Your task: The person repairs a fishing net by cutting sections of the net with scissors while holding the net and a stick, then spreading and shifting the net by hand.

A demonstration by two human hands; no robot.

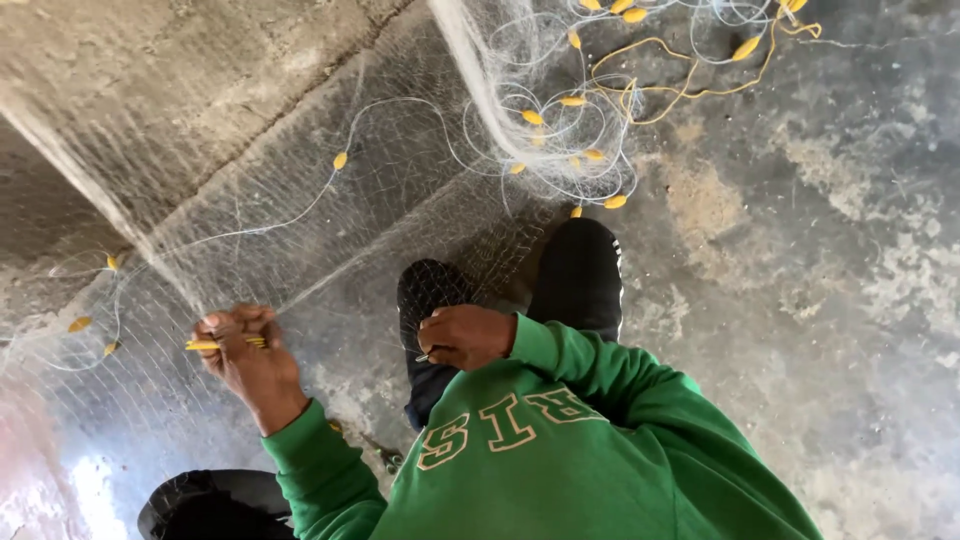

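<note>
The left hand (245, 350) pinches the fishing net (330, 220) and a yellow netting needle (205, 345); the right hand (465, 335), fist closed, grips something small. Loose mesh draped over the knee (430, 290) could probably snag or tangle if pulled hard.

The net (330, 210) covers all the space before my hands; only the bare floor (830, 300) at right is free.

view: single head cam, no second view to overlap
aim: steeply down over wearer's chest
near: green sleeves (560, 440) at 6 o'clock, close to the lens
mid: fishing net (330, 210) centre to 10 o'clock
far: concrete floor (820, 280) at 3 o'clock, heap of yellow floats (600, 100) at 12 o'clock
</note>
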